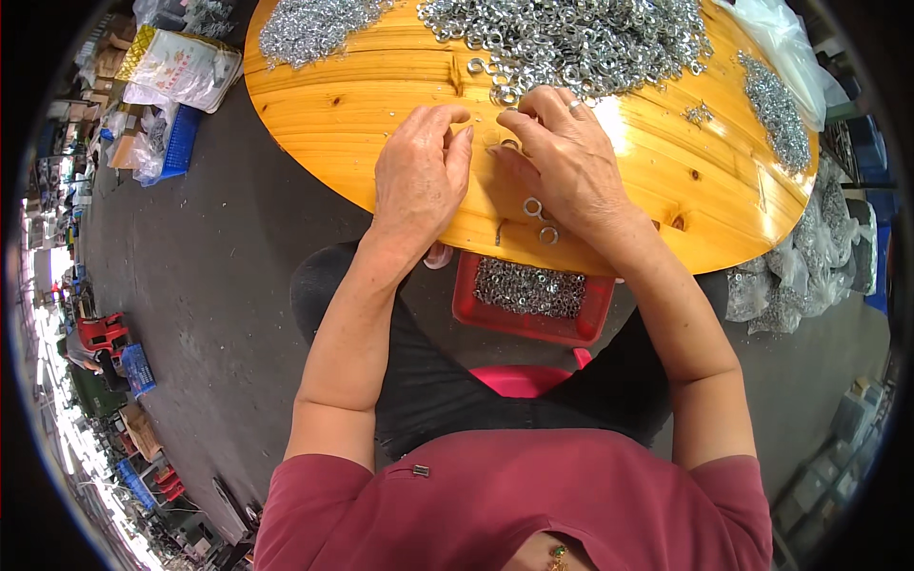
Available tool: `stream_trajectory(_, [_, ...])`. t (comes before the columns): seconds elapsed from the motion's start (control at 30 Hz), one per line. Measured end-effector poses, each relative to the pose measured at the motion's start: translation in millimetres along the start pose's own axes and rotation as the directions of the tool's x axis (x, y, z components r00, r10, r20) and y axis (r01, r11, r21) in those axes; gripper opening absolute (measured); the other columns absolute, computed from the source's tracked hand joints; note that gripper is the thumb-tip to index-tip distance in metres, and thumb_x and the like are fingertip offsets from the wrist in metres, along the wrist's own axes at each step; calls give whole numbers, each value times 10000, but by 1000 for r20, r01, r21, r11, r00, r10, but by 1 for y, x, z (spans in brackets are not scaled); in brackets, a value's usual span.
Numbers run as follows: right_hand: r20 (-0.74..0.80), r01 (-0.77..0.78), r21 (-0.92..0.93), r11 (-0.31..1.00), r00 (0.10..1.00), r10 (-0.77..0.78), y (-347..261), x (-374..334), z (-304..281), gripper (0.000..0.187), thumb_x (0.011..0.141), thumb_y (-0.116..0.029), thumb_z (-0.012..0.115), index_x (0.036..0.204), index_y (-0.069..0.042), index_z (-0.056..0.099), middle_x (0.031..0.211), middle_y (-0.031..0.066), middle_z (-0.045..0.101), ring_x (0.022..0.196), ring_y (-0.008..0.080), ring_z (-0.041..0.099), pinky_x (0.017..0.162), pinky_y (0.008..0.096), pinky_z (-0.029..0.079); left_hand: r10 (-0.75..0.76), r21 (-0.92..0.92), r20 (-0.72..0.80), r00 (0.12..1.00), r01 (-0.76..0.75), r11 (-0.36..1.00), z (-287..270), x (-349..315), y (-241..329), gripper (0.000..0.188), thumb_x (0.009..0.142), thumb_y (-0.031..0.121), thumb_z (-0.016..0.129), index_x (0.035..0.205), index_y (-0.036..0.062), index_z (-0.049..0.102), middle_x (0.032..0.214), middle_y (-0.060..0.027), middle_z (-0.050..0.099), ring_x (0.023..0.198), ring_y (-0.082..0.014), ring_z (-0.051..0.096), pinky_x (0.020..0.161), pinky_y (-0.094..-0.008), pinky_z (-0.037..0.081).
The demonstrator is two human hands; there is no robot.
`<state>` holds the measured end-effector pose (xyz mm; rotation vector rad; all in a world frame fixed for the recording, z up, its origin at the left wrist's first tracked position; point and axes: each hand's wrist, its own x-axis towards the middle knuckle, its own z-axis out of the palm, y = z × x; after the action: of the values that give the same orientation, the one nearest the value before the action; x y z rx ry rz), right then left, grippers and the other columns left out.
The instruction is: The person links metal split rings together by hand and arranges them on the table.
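My left hand [419, 176] is over the wooden table, its fingers curled and the thumb tip close to the index finger. Whatever is in that pinch, if anything, is too small or hidden to tell. To its right, my right hand [566, 157] bends its fingers and thumb around a small metal ring [510, 145]. Below the right palm, two loose metal rings [540, 221] lie near the table's front edge, with a thin dark metal piece [498, 234] beside them. Just beyond my fingertips spreads a large pile of shiny metal rings [590, 43].
The rounded wooden table [333, 124] also bears heaps of small metal parts at its far left [309, 29] and right [776, 109]. A red tray [533, 326] of small metal pieces sits under the front edge, between my knees. Plastic bags of parts [795, 257] stand at the right.
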<state>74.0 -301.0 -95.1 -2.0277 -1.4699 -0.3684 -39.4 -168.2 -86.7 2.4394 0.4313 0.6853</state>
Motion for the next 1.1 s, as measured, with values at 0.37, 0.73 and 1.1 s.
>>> stream_trajectory(0.37, [65,130,-63,989,990,-126,3,1,14,89,778,-142,678,840,-89,642,914,21,559,908,207,502,803,318,426,-32,-20,30,999,33,999,-5,3,-3,136,819,67,614,951,39,620,821,-71,595,662,-206,562,627,-335,467])
stream_trajectory(0.73, [111,-365,178,914,930,350,64,-32,-50,66,802,-48,669,796,-11,615,771,27,595,641,147,517,615,270,436,82,-31,128,988,-79,996,10,1,0,117,820,107,627,932,79,650,805,-41,590,672,-194,557,706,-323,427])
stream_trajectory(1.1, [37,-384,18,923,923,384,90,-46,-69,131,843,-94,657,769,-20,578,730,17,562,616,127,478,591,248,408,78,-73,224,972,-63,995,10,2,7,111,797,125,660,898,83,643,782,-27,569,715,-172,529,757,-318,391])
